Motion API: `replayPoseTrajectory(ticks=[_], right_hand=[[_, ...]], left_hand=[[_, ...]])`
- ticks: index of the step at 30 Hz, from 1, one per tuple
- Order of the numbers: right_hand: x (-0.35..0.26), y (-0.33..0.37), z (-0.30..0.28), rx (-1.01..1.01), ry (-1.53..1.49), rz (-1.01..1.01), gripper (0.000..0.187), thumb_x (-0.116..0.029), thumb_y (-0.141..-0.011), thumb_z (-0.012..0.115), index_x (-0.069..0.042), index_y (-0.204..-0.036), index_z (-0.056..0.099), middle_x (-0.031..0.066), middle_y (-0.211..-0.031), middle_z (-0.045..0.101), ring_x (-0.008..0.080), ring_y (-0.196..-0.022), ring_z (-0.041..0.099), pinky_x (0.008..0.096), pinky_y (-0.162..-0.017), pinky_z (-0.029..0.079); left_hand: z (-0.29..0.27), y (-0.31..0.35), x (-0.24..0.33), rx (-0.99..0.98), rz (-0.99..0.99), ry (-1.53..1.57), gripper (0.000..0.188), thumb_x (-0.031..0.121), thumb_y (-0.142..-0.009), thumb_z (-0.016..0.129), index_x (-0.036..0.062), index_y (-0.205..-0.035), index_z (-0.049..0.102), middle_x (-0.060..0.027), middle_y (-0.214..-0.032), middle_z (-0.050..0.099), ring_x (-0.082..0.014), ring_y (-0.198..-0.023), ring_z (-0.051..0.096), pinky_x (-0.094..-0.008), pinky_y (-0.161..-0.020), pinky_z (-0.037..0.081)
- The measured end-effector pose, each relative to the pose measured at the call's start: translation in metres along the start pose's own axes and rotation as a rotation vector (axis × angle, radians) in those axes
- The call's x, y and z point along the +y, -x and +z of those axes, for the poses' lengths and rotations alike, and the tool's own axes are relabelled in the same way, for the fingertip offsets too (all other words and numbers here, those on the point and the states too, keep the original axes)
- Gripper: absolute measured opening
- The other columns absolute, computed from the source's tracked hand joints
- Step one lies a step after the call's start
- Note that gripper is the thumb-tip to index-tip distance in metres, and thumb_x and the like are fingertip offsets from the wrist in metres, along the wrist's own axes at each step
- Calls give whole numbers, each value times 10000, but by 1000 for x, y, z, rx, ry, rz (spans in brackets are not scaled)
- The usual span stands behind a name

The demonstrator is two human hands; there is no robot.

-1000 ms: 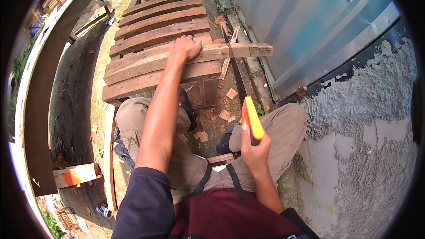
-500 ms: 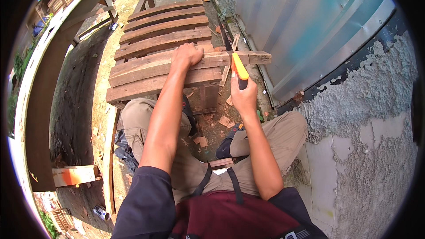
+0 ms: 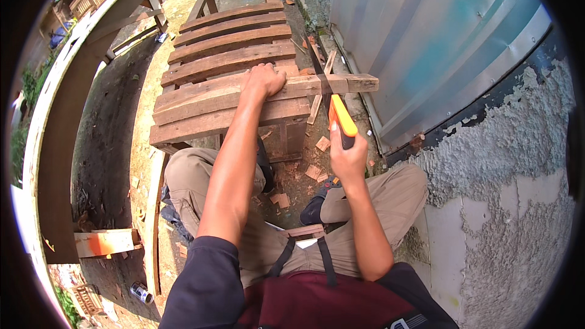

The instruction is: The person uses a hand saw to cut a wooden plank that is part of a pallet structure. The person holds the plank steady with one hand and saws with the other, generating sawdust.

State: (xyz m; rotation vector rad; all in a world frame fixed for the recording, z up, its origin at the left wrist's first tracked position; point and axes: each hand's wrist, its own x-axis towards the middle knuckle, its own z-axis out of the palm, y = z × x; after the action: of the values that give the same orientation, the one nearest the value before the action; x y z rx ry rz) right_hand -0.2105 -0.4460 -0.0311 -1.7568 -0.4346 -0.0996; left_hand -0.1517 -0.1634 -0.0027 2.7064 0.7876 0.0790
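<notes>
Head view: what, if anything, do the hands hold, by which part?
The right hand grips the saw by its handle. The left hand rests on the wooden beam, left of the saw; whether it grips cannot be told.

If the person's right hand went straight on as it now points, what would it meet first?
Probably the long brown wooden beam, where the dark flat saw blade crosses it; the yellow-orange handle in the right hand may touch it first, though depth is unclear.
</notes>
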Motion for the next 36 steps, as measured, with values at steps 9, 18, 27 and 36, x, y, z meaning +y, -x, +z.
replayPoseTrajectory(ticks=[9,18,27,36], right_hand=[[-9,90,-21,-9,-36,48,150,-102,-943,689,30,-904,631,159,-647,603,209,-567,666,351,-530,460],[-22,77,-47,20,-57,176,171,-92,-976,642,73,-950,679,60,-692,645,81,-697,601,298,-612,479],[10,-9,24,12,-42,4,213,-173,-956,661,39,-947,660,176,-717,662,266,-654,658,406,-639,499],[-6,180,-79,-33,15,135,217,-36,-946,621,89,-1114,677,99,-763,684,134,-726,672,291,-657,516]], left_hand=[[-1,7,-11,-41,-28,-2,638,432,-899,477,-25,-1314,637,-240,-1380,611,-369,-1309,568,-464,-1123,418],[4,11,-3,-15,-43,21,614,432,-898,512,-11,-1296,660,-249,-1357,624,-357,-1316,564,-450,-1145,398],[6,8,-1,-21,-13,34,611,445,-901,521,-30,-1247,688,-251,-1340,634,-361,-1306,571,-457,-1129,408],[8,19,-12,-22,-28,-2,635,447,-903,515,-30,-1296,657,-251,-1352,626,-357,-1315,563,-461,-1147,387]])
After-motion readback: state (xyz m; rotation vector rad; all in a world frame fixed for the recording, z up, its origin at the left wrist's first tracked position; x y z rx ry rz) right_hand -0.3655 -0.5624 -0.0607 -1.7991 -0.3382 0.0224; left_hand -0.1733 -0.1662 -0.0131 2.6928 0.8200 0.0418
